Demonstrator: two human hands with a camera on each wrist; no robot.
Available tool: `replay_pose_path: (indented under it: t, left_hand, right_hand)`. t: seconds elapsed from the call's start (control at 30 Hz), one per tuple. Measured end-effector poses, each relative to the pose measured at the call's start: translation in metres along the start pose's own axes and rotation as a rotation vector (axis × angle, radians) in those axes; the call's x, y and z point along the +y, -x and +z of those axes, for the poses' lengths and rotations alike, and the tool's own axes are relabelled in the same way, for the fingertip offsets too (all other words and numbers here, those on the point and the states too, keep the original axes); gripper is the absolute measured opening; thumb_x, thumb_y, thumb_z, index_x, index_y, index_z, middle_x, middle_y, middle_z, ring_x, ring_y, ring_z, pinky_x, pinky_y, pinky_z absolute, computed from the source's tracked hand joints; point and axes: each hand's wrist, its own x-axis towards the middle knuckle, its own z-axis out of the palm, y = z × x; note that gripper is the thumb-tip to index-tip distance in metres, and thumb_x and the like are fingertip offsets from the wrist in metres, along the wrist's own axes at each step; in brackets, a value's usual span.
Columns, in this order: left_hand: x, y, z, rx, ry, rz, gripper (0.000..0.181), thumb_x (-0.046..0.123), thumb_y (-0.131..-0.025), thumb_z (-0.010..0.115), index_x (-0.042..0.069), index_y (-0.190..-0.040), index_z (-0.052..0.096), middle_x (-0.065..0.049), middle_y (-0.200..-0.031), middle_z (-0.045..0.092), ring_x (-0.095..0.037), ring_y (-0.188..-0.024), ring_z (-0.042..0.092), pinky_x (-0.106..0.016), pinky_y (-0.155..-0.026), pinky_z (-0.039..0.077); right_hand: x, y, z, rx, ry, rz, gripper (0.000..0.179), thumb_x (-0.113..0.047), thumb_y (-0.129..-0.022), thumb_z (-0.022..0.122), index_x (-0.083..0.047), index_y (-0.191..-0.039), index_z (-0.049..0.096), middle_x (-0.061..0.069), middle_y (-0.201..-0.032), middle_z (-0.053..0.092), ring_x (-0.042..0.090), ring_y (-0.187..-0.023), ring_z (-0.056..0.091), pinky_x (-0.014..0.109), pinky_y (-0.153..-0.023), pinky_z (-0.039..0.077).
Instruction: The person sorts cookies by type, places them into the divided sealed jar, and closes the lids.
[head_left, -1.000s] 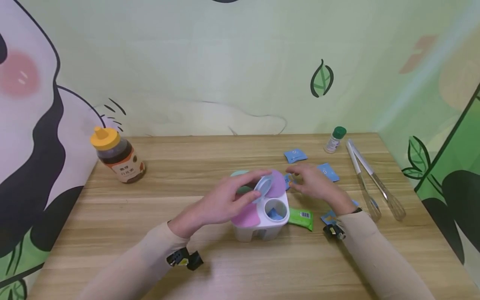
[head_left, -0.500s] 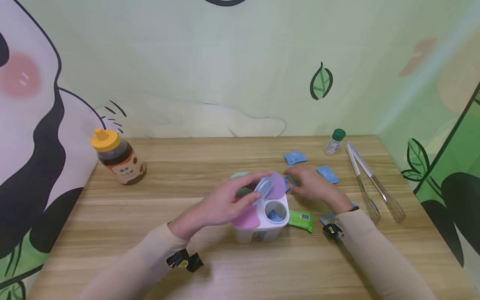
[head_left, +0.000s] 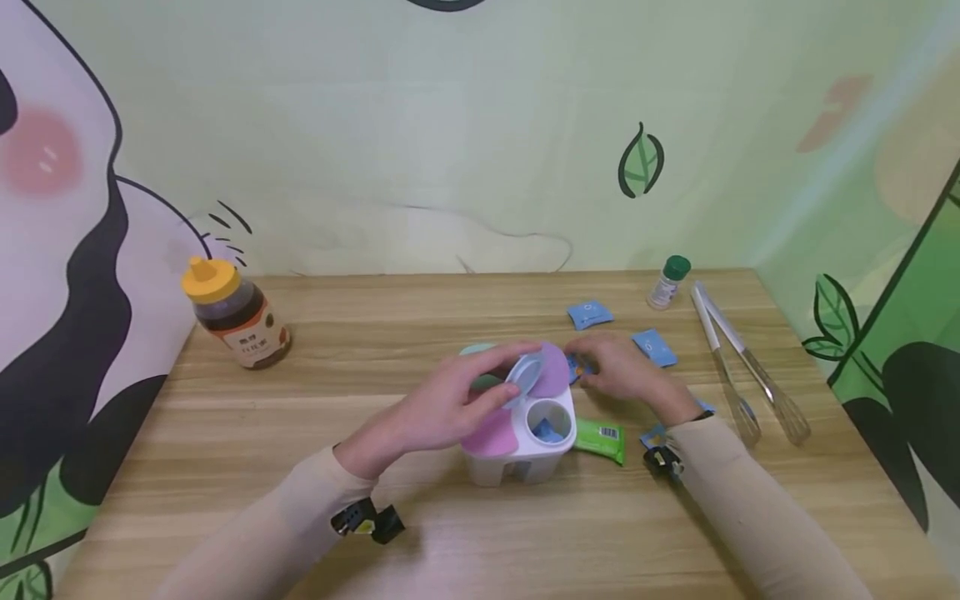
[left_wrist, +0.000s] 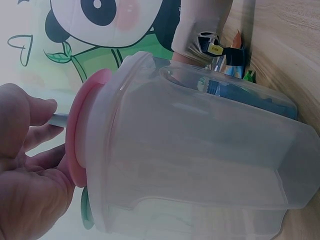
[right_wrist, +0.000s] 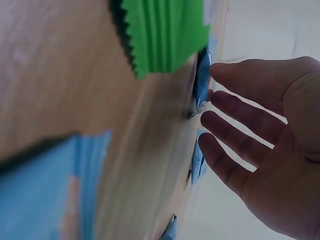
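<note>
In the head view my left hand (head_left: 438,400) pinches a light blue round lid (head_left: 527,374) between thumb and fingers, tilted above a white container (head_left: 567,406). That container has pink and green round lids and one uncovered round compartment with a blue packet (head_left: 548,431) inside. Beyond its right side, my right hand (head_left: 621,367) reaches down to another blue packet (head_left: 576,369) on the table. The right wrist view shows thumb and fingers extended and spread apart, their tips at that packet (right_wrist: 202,82); firm contact cannot be made out.
A green packet (head_left: 600,440) lies right of the container. More blue packets (head_left: 655,347) are scattered on the right. A green-capped shaker (head_left: 667,282) and a whisk-ended pair of tongs (head_left: 750,367) lie further right. A yellow-lidded jar (head_left: 240,315) stands at left.
My right hand has shifted slightly left, its fingertips a little closer around the blue packet by the container. The left hand keeps the lid in the same place.
</note>
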Motion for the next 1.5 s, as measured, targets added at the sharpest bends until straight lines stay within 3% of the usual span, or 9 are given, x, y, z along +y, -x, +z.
replay_pose_path:
  t: [0.2,0.73,0.93,1.23,1.5]
  left_hand:
    - [-0.001,0.001,-0.001,0.013,-0.006,0.001,0.048,0.015,-0.099,0.057,0.016,-0.146,0.046,-0.003,-0.136,0.059,-0.013,-0.117,0.06,-0.03,-0.099,0.05]
    - [0.001,-0.001,-0.002,-0.002,0.02,-0.007,0.048,0.013,-0.099,0.056,0.013,-0.145,0.046,-0.003,-0.139,0.057,-0.013,-0.121,0.058,-0.033,-0.1,0.049]
    - [0.001,0.0,-0.002,-0.007,0.025,-0.016,0.048,0.013,-0.099,0.056,0.014,-0.146,0.045,-0.003,-0.14,0.056,-0.012,-0.122,0.057,-0.033,-0.101,0.049]
    - [0.0,0.0,0.0,-0.004,0.027,-0.001,0.048,0.013,-0.098,0.057,0.013,-0.145,0.046,-0.003,-0.141,0.056,-0.012,-0.123,0.057,-0.032,-0.101,0.048]
    - [-0.002,0.0,-0.001,0.0,0.043,0.014,0.048,0.011,-0.098,0.056,0.011,-0.145,0.046,-0.004,-0.14,0.056,-0.013,-0.122,0.057,-0.033,-0.1,0.049]
  right_hand:
    - [0.0,-0.001,0.001,-0.002,0.039,-0.007,0.045,-0.011,-0.082,0.075,-0.009,-0.125,0.064,0.013,-0.126,0.065,0.035,-0.12,0.057,0.052,-0.101,0.046]
    - [0.0,0.0,0.008,0.012,-0.009,0.016,0.032,-0.014,-0.077,0.079,-0.012,-0.108,0.069,0.004,-0.105,0.068,0.022,-0.098,0.06,0.044,-0.087,0.05]
    - [-0.001,0.0,0.009,0.015,-0.017,0.008,0.03,-0.015,-0.078,0.078,-0.011,-0.106,0.07,0.005,-0.104,0.068,0.024,-0.099,0.06,0.045,-0.089,0.05]
    - [0.0,0.005,0.01,0.071,-0.025,-0.006,0.027,-0.017,-0.075,0.079,-0.01,-0.1,0.071,0.005,-0.097,0.069,0.025,-0.093,0.061,0.044,-0.084,0.05]
    - [-0.004,0.01,0.001,0.133,-0.062,0.012,0.034,-0.018,-0.073,0.076,-0.004,-0.103,0.07,0.01,-0.099,0.068,0.025,-0.09,0.06,0.043,-0.082,0.052]
